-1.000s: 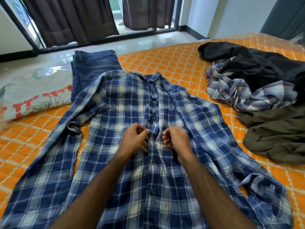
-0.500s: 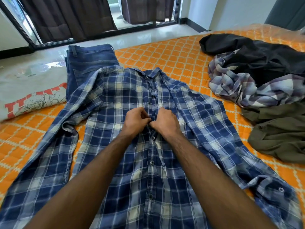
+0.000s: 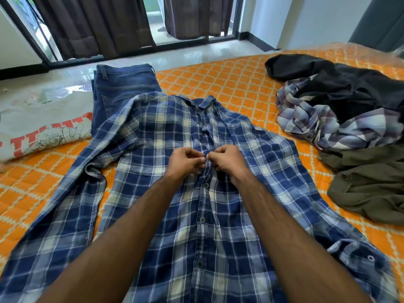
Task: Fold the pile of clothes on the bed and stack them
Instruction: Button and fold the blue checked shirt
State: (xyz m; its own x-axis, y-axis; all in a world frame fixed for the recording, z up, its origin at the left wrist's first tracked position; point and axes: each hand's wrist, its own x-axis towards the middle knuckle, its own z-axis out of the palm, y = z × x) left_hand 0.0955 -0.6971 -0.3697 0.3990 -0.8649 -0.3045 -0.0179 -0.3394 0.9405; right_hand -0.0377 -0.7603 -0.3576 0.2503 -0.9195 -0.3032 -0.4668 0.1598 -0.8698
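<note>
A blue plaid shirt [image 3: 153,136] lies spread face up on the orange quilted bed [image 3: 236,84], sleeves out to both sides. My left hand [image 3: 185,162] and my right hand [image 3: 227,160] meet at the button placket around chest height, each pinching an edge of the shirt front. Several buttons below my hands are closed; the placket above them gapes. A pile of unfolded clothes lies to the right: a black garment [image 3: 341,84], a pale purple plaid shirt [image 3: 323,125] and an olive garment [image 3: 371,184].
Folded blue jeans [image 3: 124,82] lie at the bed's far edge, partly under the shirt's shoulder. A grey printed T-shirt [image 3: 43,130] lies to the left. Beyond the bed are a glossy floor, dark curtains [image 3: 94,25] and a sliding glass door.
Both hands moved up the placket from a lower button to one nearer the collar, staying close together. The camera view shifted slightly; the shirt stays spread out.
</note>
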